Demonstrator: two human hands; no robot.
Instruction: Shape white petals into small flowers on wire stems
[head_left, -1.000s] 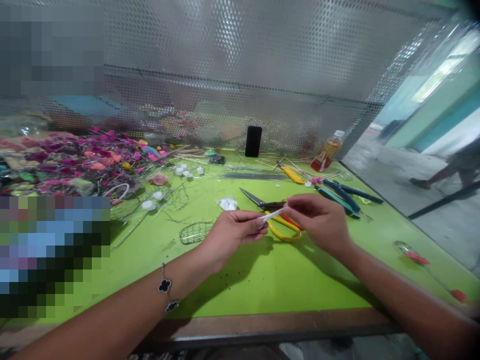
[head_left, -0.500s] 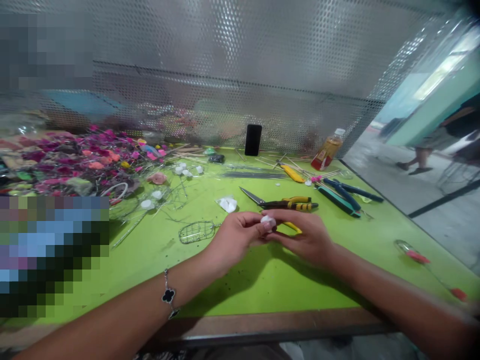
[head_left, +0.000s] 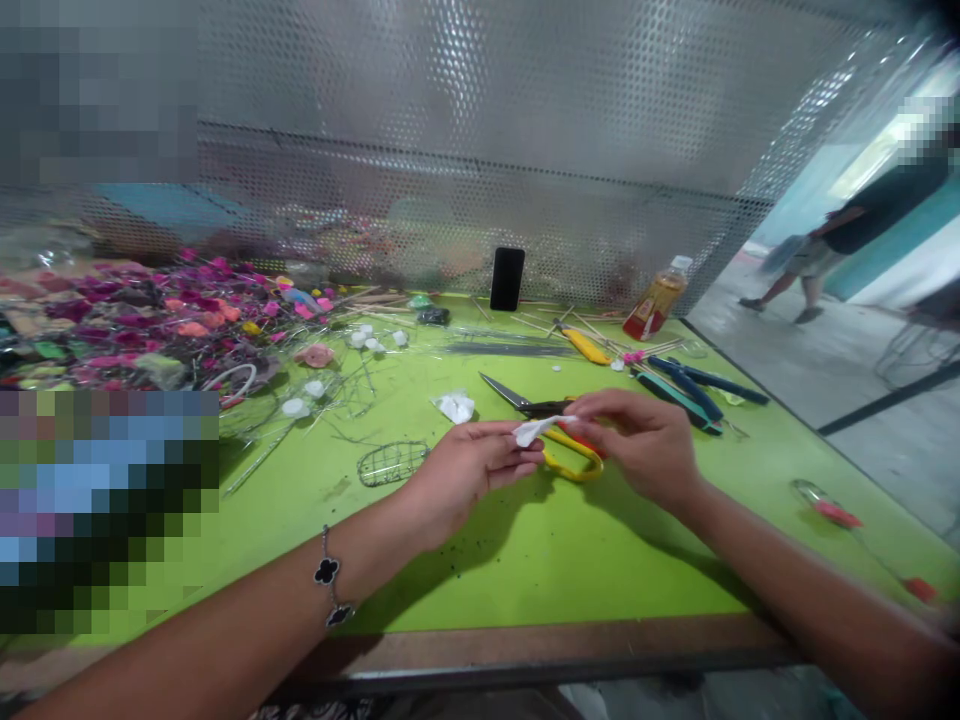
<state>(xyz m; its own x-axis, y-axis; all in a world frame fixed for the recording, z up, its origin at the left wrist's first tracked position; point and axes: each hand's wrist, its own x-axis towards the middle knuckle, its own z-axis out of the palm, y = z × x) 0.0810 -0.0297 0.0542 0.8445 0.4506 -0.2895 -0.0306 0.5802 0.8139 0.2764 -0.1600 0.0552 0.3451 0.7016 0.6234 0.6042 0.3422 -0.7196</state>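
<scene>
Right between the two hands is a soft white piece (head_left: 536, 429), held up over the desk (head_left: 540, 590) and hiding part of the scissors (head_left: 504, 390). The left hand (head_left: 476, 465) pinches its wide end, with the lower fingers tucked beneath, maybe so it won't flop. The right hand (head_left: 637, 440) pinches the thin, twisted end with thumb and fingertips, perhaps to keep that bit thin.

Just left of the scissors, a white lump (head_left: 455, 407) sits on a bit of clear film, which may stop it sticking to the desk. Farther left and a little nearer is a bent wire shape (head_left: 394, 463), just beside the left hand. To the right of the scissors lie pliers (head_left: 688, 390), likely put there to be easy to grab. Behind the scissors, a phone (head_left: 508, 279) stands up, maybe so its front can be seen. Behind and to the right is a bottle (head_left: 656, 300), tilted in the view. Far left of the scissors is a big, messy pile of bright flowers (head_left: 202, 315), perhaps kept aside to leave room for the hands.
</scene>
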